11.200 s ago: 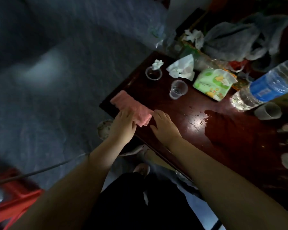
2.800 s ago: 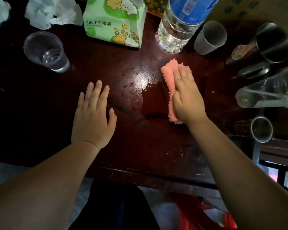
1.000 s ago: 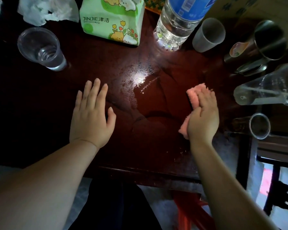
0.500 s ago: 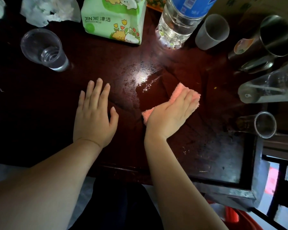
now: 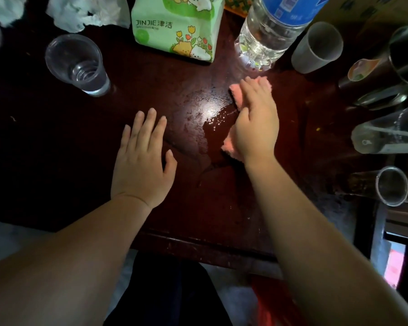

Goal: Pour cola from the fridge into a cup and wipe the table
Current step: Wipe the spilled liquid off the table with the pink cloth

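A pink cloth (image 5: 236, 93) lies on the dark red table (image 5: 193, 208), pressed flat under my right hand (image 5: 256, 121); its ends show above my fingers and below my palm. A glossy wet patch (image 5: 216, 124) spreads just left of the cloth. My left hand (image 5: 143, 158) rests flat on the table with fingers spread, holding nothing. A clear plastic cup (image 5: 77, 64) stands at the far left of the table.
A green tissue pack (image 5: 177, 27) and a water bottle with a blue label (image 5: 269, 29) stand at the back. Crumpled tissues (image 5: 80, 10) lie at the back left. Several cups and glasses (image 5: 316, 48) crowd the right side. The table's front edge runs below my wrists.
My right hand has slid the cloth from the middle of the wet patch up and to the right, toward the bottle. My left hand has stayed flat in place.
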Demonstrator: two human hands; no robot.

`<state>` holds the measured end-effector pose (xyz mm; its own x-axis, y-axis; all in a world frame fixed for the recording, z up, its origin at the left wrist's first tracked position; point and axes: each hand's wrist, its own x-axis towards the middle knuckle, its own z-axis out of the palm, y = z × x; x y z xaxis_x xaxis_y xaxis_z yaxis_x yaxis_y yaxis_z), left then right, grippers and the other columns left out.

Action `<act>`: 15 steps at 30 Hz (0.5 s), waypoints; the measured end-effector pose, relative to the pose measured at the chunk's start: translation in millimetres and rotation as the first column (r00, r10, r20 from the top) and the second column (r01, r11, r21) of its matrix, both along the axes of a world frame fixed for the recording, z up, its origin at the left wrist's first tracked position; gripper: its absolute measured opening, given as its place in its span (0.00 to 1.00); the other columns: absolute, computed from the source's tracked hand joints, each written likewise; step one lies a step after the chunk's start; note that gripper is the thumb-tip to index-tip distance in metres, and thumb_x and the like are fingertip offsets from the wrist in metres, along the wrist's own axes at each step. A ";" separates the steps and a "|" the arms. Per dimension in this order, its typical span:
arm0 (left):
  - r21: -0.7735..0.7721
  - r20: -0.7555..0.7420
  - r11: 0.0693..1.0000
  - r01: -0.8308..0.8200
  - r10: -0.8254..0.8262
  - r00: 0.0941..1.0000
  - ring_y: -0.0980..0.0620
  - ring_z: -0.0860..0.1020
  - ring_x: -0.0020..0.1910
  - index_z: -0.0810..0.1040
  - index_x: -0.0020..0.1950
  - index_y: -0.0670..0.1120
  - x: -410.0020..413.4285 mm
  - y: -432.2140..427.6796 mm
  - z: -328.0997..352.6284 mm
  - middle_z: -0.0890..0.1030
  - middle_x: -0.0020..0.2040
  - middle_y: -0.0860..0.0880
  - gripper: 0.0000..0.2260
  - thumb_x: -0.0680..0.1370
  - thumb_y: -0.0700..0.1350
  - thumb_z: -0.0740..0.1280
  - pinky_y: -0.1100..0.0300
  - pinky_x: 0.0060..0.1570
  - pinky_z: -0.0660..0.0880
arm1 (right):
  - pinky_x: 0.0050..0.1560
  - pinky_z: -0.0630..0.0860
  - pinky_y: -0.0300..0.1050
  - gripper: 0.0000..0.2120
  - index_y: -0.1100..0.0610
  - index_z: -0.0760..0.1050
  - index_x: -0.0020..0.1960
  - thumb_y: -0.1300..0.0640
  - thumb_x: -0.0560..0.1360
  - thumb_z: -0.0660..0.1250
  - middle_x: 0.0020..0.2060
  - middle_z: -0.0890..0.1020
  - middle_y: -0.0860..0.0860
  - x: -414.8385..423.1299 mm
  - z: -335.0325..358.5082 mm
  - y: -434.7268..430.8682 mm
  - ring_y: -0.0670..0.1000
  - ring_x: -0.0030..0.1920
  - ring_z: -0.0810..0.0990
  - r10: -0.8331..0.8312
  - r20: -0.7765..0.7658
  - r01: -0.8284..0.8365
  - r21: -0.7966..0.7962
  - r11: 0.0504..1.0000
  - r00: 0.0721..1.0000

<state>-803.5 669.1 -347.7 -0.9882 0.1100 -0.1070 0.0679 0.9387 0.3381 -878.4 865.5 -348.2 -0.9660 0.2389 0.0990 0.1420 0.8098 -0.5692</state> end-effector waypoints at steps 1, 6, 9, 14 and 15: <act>-0.005 0.003 1.000 -0.001 0.001 1.000 0.48 0.48 0.77 0.57 0.76 0.43 -0.1 0.0 0.2 0.54 0.78 0.45 0.26 0.79 0.48 0.54 0.50 0.75 0.46 | 0.72 0.51 0.35 0.30 0.57 0.73 0.67 0.66 0.67 0.53 0.68 0.73 0.51 -2.2 0.8 3.1 0.50 0.73 0.63 0.095 0.005 -0.095 0.001 0.995 0.995; -0.020 -0.003 1.000 0.005 -0.005 1.000 0.48 0.49 0.77 0.57 0.76 0.43 -0.4 -0.3 -0.1 0.54 0.78 0.45 0.26 0.79 0.48 0.54 0.50 0.75 0.47 | 0.72 0.56 0.34 0.31 0.58 0.77 0.63 0.68 0.64 0.51 0.65 0.77 0.51 -13.9 8.4 10.6 0.50 0.71 0.67 0.543 0.043 -0.544 0.011 0.839 0.838; -0.015 -0.004 1.000 0.004 -0.004 1.000 0.48 0.49 0.77 0.58 0.76 0.43 -0.2 -0.5 -0.3 0.55 0.78 0.44 0.26 0.79 0.47 0.54 0.50 0.75 0.48 | 0.73 0.59 0.39 0.30 0.60 0.78 0.61 0.67 0.65 0.49 0.63 0.78 0.54 -14.1 9.6 9.9 0.53 0.69 0.70 0.740 0.069 -0.744 0.079 0.664 0.669; -0.017 -0.005 1.000 0.009 -0.010 1.000 0.47 0.50 0.77 0.58 0.76 0.42 -0.6 -0.8 -0.2 0.55 0.77 0.44 0.26 0.79 0.47 0.54 0.49 0.75 0.49 | 0.74 0.58 0.51 0.28 0.61 0.74 0.65 0.66 0.68 0.52 0.67 0.73 0.57 -15.9 12.1 15.3 0.58 0.72 0.65 0.829 0.185 -0.848 0.169 0.503 0.528; -0.013 -0.004 1.000 0.007 -0.007 1.000 0.48 0.49 0.77 0.58 0.76 0.43 -0.3 -0.6 -0.1 0.55 0.78 0.44 0.26 0.79 0.47 0.54 0.49 0.75 0.49 | 0.75 0.57 0.51 0.27 0.61 0.72 0.67 0.65 0.69 0.53 0.69 0.71 0.58 -11.1 13.5 13.9 0.59 0.73 0.63 0.794 0.179 -0.812 0.205 0.547 0.581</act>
